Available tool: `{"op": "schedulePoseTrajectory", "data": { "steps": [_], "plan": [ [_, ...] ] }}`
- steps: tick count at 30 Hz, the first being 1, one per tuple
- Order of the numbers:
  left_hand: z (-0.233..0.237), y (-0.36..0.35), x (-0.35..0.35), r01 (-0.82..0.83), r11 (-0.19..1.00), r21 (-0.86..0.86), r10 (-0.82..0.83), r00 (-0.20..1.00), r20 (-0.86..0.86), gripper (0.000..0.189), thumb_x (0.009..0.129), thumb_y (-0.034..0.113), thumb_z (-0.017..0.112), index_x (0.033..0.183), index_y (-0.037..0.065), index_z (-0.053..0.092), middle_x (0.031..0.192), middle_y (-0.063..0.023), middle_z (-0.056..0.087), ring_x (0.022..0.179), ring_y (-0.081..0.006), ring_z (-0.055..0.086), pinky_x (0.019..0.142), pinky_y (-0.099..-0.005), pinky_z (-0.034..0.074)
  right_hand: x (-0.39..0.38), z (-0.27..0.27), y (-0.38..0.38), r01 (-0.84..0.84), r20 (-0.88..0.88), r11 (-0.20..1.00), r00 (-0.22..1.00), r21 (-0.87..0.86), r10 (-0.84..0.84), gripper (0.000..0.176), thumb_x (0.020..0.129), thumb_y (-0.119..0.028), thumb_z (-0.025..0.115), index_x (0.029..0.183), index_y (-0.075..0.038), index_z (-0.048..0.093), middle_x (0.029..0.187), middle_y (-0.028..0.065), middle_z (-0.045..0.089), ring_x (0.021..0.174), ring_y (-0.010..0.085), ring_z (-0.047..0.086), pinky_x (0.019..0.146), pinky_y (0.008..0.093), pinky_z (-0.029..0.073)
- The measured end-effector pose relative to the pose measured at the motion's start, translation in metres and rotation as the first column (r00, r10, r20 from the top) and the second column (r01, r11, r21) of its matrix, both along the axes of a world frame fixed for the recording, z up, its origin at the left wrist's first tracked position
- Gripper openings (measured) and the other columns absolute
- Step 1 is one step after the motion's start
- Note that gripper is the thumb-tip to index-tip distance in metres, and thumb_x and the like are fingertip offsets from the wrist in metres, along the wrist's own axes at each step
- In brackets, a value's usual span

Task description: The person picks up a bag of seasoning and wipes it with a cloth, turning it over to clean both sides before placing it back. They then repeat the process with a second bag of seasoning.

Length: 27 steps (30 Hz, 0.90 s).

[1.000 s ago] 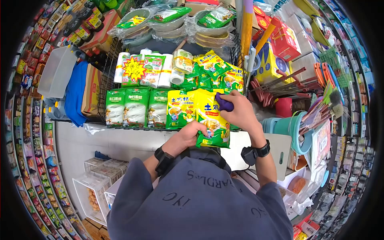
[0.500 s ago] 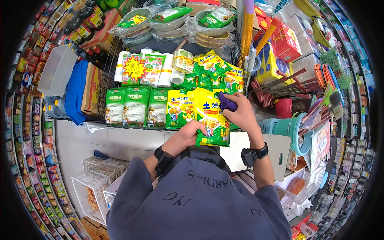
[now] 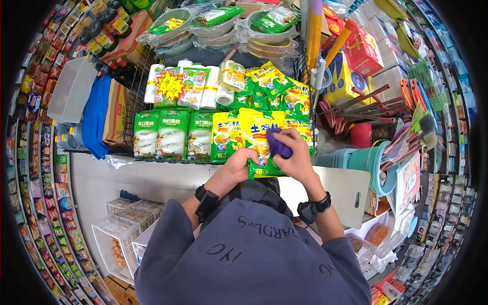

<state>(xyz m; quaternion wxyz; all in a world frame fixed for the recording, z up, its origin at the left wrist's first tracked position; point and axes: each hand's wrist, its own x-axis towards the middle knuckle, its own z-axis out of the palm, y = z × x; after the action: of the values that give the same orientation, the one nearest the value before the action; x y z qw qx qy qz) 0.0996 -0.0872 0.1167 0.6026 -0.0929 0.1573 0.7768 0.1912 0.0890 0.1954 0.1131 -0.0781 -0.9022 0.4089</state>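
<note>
My left hand (image 3: pixel 239 163) grips the lower left edge of a yellow and green seasoning packet (image 3: pixel 258 129), holding it upright in front of the wire shelf (image 3: pixel 131 109). My right hand (image 3: pixel 295 156) presses a purple cloth (image 3: pixel 278 143) against the packet's front, just right of its middle. More packets of the same kind (image 3: pixel 227 135) stand behind and beside it on the shelf. Both wrists wear black bands.
Green noodle bags (image 3: pixel 166 134) line the shelf's left part, with white rolls (image 3: pixel 183 87) behind. Wrapped bowls (image 3: pixel 218 23) sit above. A white board (image 3: pixel 341 188) lies at the right, with teal buckets (image 3: pixel 366 160) and brushes beyond. White crates (image 3: pixel 119 239) stand at the lower left.
My right hand slid the purple cloth from the packet's upper right down toward its middle. The packet and my left hand shifted slightly left and up.
</note>
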Motion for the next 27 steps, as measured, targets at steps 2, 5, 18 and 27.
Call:
{"op": "schedulePoseTrajectory", "data": {
  "steps": [2, 5, 18, 27],
  "plan": [
    [0.005, 0.002, 0.002, 0.029, 0.999, -0.016, -0.030, 1.000, -0.004, 0.066, 0.069, -0.012, 0.054, 0.135, -0.002, 0.057, 0.126, -0.0178, 0.067, 0.113, -0.0338, 0.068, 0.102, -0.0473, 0.055, -0.007, -0.006, 0.006, 0.108, -0.071, 0.993, 0.991, -0.039, -0.110, 0.051, 0.067, -0.003, 0.069, 0.118, 0.003, 0.070, 0.110, 0.0166, 0.063, 0.101, 0.0323, 0.066, 0.092, 0.0369, 0.052],
    [0.006, 0.004, 0.001, 0.007, 1.000, -0.016, -0.008, 0.999, -0.039, 0.066, 0.070, -0.010, 0.054, 0.136, -0.003, 0.056, 0.127, -0.0180, 0.067, 0.114, -0.0342, 0.068, 0.103, -0.0475, 0.055, -0.009, -0.007, 0.009, 0.146, -0.086, 0.987, 0.985, -0.067, -0.151, 0.049, 0.066, -0.007, 0.072, 0.115, 0.001, 0.072, 0.110, 0.0168, 0.064, 0.099, 0.0359, 0.066, 0.089, 0.0397, 0.054],
    [0.003, 0.002, -0.012, -0.126, 0.990, 0.068, 0.129, 0.991, -0.042, 0.072, 0.070, -0.010, 0.053, 0.141, -0.005, 0.051, 0.135, -0.0210, 0.065, 0.121, -0.0363, 0.066, 0.106, -0.0490, 0.054, 0.005, -0.015, 0.008, 0.068, -0.088, 0.979, 0.992, -0.191, -0.086, 0.050, 0.068, -0.003, 0.069, 0.118, 0.003, 0.070, 0.108, 0.0160, 0.065, 0.099, 0.0291, 0.067, 0.090, 0.0354, 0.053],
    [0.003, 0.003, -0.027, -0.235, 0.971, 0.030, 0.231, 0.967, 0.104, 0.071, 0.070, -0.008, 0.051, 0.141, -0.005, 0.051, 0.136, -0.0238, 0.063, 0.122, -0.0380, 0.065, 0.109, -0.0505, 0.052, 0.019, -0.013, -0.011, -0.028, -0.104, 0.994, 0.994, -0.104, 0.017, 0.052, 0.064, 0.000, 0.070, 0.117, 0.003, 0.068, 0.110, 0.0160, 0.064, 0.102, 0.0309, 0.065, 0.094, 0.0357, 0.052]
  ]
}}
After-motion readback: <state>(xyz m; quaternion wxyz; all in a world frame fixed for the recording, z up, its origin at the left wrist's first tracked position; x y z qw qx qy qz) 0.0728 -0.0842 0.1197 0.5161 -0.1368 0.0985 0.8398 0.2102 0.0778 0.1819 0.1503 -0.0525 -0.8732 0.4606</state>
